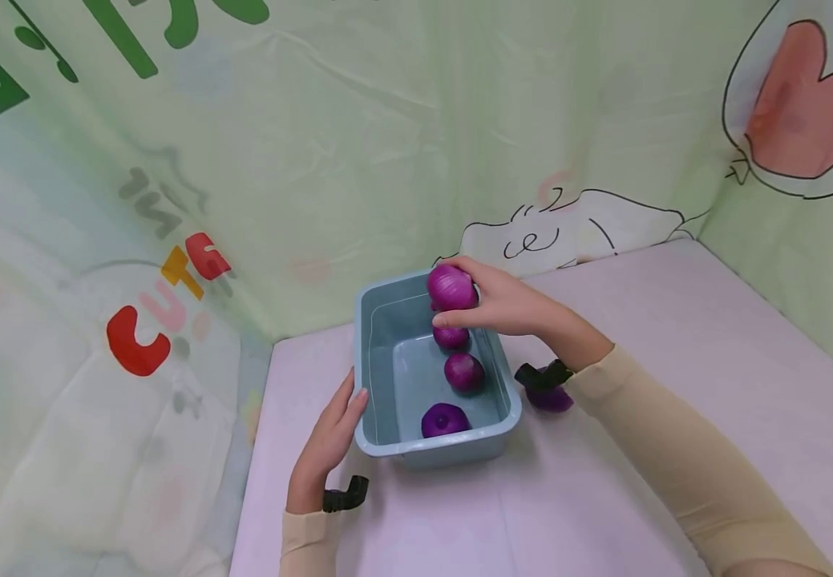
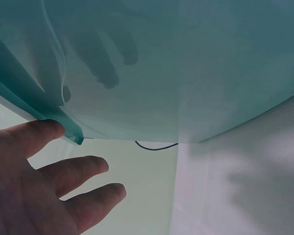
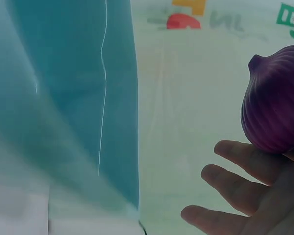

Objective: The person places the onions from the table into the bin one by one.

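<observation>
My right hand (image 1: 506, 300) holds a purple onion (image 1: 451, 288) between thumb and fingers, over the far right part of a blue-grey plastic bin (image 1: 387, 449). The right wrist view shows the same onion (image 3: 277, 100) with its pointed tip, near the index finger. Inside the bin, along its right side, lie a partly covered onion (image 1: 450, 337), a second onion (image 1: 464, 373) and, near the front wall, a third onion (image 1: 445, 420). My left hand (image 1: 329, 433) rests its extended fingers against the bin's left side. Up close in the left wrist view, that hand's fingers (image 2: 78, 174) are spread beside the bin wall (image 2: 137, 98).
Right of the bin, a purple object (image 1: 549, 399) lies on the pale table (image 1: 640, 296), partly hidden behind the black wrist mount (image 1: 542, 375). A printed curtain (image 1: 358, 160) hangs behind the table and along both sides.
</observation>
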Motion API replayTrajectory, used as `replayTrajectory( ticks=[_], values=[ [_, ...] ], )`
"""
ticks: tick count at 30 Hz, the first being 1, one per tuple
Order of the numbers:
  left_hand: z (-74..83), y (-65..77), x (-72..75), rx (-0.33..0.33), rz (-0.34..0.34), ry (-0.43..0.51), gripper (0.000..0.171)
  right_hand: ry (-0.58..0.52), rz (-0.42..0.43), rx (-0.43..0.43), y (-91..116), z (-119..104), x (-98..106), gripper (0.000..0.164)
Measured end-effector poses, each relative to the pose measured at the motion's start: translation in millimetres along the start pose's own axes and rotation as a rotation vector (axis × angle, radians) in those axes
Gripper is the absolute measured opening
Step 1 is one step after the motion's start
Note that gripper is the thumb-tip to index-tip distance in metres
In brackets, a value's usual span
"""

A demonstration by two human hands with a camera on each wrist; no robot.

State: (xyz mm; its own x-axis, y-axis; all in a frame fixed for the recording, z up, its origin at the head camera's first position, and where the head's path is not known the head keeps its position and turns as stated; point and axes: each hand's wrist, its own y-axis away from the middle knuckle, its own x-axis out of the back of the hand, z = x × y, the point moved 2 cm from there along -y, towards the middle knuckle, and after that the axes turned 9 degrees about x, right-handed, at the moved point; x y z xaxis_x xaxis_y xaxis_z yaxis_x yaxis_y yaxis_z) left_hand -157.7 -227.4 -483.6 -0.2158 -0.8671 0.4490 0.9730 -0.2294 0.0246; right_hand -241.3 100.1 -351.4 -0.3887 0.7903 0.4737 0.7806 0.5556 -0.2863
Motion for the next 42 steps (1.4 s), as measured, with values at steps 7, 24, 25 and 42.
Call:
replayTrajectory(
  ticks=[7,24,25,42],
  values=[
    [-2.3,2.7,-0.6,0.029,-0.001,0.003,0.061,0.033,-0.076,-0.028,-24,-8,-24,0.094],
    [-2.6,1.6,-2.2,0.058,-0.008,-0.019,0.062,0.124,-0.257,-0.063,-58,5,-80,0.092],
    [-2.3,1.7,-2.0,0.060,-0.008,-0.021,0.062,0.130,-0.267,-0.062,-59,6,-83,0.092],
    [-1.9,-0.6,0.8,0.063,-0.011,-0.019,0.061,0.387,-0.510,-0.172,-66,27,-125,0.099]
  ],
)
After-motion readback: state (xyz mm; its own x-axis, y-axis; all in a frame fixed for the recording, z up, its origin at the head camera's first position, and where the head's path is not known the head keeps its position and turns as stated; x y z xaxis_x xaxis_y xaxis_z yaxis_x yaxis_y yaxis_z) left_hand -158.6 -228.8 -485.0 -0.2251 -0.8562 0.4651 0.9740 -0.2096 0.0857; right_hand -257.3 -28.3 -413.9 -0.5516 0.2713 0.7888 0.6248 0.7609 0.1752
